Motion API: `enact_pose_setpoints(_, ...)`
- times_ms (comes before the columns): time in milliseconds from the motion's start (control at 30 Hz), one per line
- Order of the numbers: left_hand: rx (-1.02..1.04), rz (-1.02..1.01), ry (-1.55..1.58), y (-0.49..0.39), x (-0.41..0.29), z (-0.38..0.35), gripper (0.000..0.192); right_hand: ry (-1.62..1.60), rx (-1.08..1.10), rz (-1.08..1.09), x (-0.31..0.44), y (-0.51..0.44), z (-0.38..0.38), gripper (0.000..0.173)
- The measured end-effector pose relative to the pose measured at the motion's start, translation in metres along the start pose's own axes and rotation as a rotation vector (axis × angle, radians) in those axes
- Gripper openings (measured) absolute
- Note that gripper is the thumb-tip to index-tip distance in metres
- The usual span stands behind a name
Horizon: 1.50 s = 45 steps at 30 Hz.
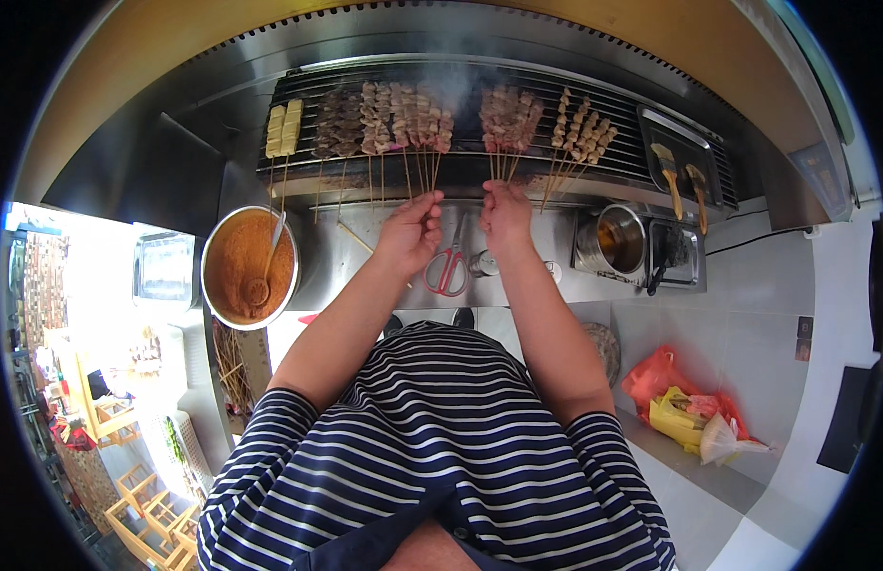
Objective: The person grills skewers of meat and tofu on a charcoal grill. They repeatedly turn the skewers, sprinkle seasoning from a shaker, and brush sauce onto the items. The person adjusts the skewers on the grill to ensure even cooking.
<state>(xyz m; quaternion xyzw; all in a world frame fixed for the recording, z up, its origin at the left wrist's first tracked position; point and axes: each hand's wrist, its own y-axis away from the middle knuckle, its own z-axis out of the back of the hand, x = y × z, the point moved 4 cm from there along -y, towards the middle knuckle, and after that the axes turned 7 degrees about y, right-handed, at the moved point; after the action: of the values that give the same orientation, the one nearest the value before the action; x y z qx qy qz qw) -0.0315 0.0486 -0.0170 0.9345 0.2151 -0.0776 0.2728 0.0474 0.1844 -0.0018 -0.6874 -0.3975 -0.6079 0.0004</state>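
Observation:
My left hand (411, 232) is at the front edge of the grill (466, 165), its thumb and fingertips pinching the stick ends of some meat skewers (421, 118). Just to the right, my right hand (507, 218) has its fingers closed on the stick ends of a second bunch of meat skewers (511, 118). Both bunches lie with their meat on the grate, and smoke rises between them. Between my forearms, red-handled scissors (448, 271) lie on the steel counter (334, 268), next to a small metal container (483, 263).
Pale yellow block skewers (284, 128), darker meat skewers (337, 121) and small-piece skewers (583, 132) share the grill. A steel bowl (296, 285) of reddish-brown seasoning holds a spoon (257, 289). Basting brushes (670, 178) rest across a tray (680, 128); below stands a metal pot (604, 248). Plastic bags (680, 421) sit lower right.

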Motion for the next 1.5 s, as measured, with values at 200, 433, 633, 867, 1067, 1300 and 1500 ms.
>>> enact_pose_setpoints(200, -0.031, -0.012, -0.026, -0.004, 0.007, -0.003, 0.012, 0.067, 0.013, 0.021, -0.015, 0.004, -0.026, 0.015)
enact_pose_setpoints(433, -0.092, -0.062, -0.164, 0.003, 0.004, 0.001, 0.02, 0.086, 0.051, 0.044, -0.013, 0.003, -0.016, 0.016)
enact_pose_setpoints(633, -0.237, -0.216, -0.147, 0.02, -0.004, 0.007, 0.023, 0.101, 0.101, -0.054, -0.017, 0.012, -0.003, 0.029)
enact_pose_setpoints(867, -0.172, -0.206, 0.002, 0.022, -0.018, 0.016, 0.015, 0.321, 0.298, -0.244, -0.057, 0.075, 0.079, 0.032)
enact_pose_setpoints(1067, -0.178, -0.163, 0.105, 0.018, -0.016, 0.02, 0.011, 0.444, 0.285, -0.228, -0.081, 0.111, 0.139, 0.028)
enact_pose_setpoints(1300, -0.256, -0.189, 0.117, 0.005, -0.016, 0.018, 0.007, 0.581, 0.357, -0.085, -0.074, 0.102, 0.127, 0.026)
enact_pose_setpoints(1500, -0.163, -0.169, 0.04, 0.011, -0.018, 0.023, 0.012, 0.626, 0.38, -0.095, -0.069, 0.098, 0.12, 0.027)
